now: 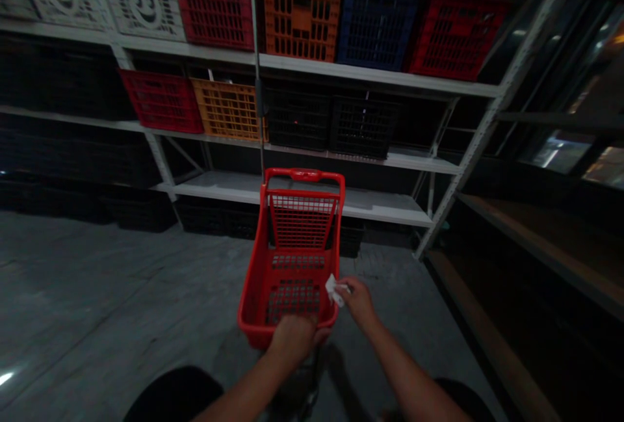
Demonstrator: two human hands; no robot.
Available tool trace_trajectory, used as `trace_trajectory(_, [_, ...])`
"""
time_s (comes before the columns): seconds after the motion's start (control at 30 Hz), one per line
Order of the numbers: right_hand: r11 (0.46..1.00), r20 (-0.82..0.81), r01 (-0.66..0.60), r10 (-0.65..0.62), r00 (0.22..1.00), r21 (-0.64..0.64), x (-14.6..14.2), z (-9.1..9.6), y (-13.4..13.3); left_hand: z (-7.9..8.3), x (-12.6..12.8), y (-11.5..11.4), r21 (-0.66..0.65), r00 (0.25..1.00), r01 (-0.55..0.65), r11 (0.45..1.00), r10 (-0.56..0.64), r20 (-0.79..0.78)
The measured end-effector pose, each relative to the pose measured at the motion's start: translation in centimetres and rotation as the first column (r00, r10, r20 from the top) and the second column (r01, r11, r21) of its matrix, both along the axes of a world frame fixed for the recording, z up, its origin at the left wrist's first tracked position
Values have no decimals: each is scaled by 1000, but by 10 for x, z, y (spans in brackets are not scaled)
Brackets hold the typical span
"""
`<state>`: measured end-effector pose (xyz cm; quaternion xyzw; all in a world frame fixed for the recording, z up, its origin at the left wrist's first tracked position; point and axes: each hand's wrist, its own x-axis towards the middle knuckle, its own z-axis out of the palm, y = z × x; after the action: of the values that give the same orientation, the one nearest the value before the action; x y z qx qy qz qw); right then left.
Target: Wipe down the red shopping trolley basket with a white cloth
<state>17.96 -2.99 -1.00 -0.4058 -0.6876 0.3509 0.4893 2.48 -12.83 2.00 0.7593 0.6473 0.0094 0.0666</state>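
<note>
A red plastic shopping basket stands on the floor in front of me, its handle raised at the far end. My left hand is closed over the basket's near rim. My right hand is pinched on a small white crumpled piece, paper or cloth, held at the basket's right rim. The basket's mesh bottom looks bare.
Metal shelving runs along the back with red, orange, blue, white and black crates. A lower shelf board sits behind the basket. Dark wooden shelves line the right side. Grey concrete floor spreads to the left.
</note>
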Motion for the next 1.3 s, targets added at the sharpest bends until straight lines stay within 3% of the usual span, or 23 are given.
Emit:
trace_trajectory(0.1, [990,-32,125,-123,992,65,-10,13,34,1,-3,0,-4,999,26,1000,-26,-25])
trace_trajectory(0.2, [976,-62,199,-194,979,90,-16,18,43,0,-7,1,7,997,64,998,-64,-46])
trace_trajectory(0.33, [990,-33,128,-126,991,52,-13,4,11,-1,-16,2,-11,994,72,997,-73,-80])
trace_trajectory(0.47, [996,-56,54,-58,997,-66,-8,-16,-32,1,-23,0,1,991,94,996,-94,-94])
trace_trajectory(0.53, [995,-87,36,-45,995,-92,-9,-20,-39,2,-25,-2,1,991,97,995,-97,-97])
trace_trajectory(0.6, [997,-104,36,-44,994,-72,-13,-16,-30,2,-26,-3,-2,991,92,996,-91,-94])
trace_trajectory(0.77, [989,-13,143,-143,990,29,-22,7,25,-2,-26,-4,16,993,95,995,-94,-65])
trace_trajectory(0.87, [984,46,153,-158,986,85,-21,12,35,-6,-28,-1,22,995,85,996,-83,-62])
trace_trajectory(1.1, [996,138,-81,77,987,24,-14,-4,-33,-2,-33,-3,45,993,106,993,-103,-57])
trace_trajectory(1.2, [997,136,-79,79,988,-5,-13,-11,-54,1,-34,-6,57,992,121,991,-118,-51])
trace_trajectory(1.3, [999,106,-31,34,994,-24,-13,-12,-53,-1,-33,-7,69,993,116,991,-113,-45])
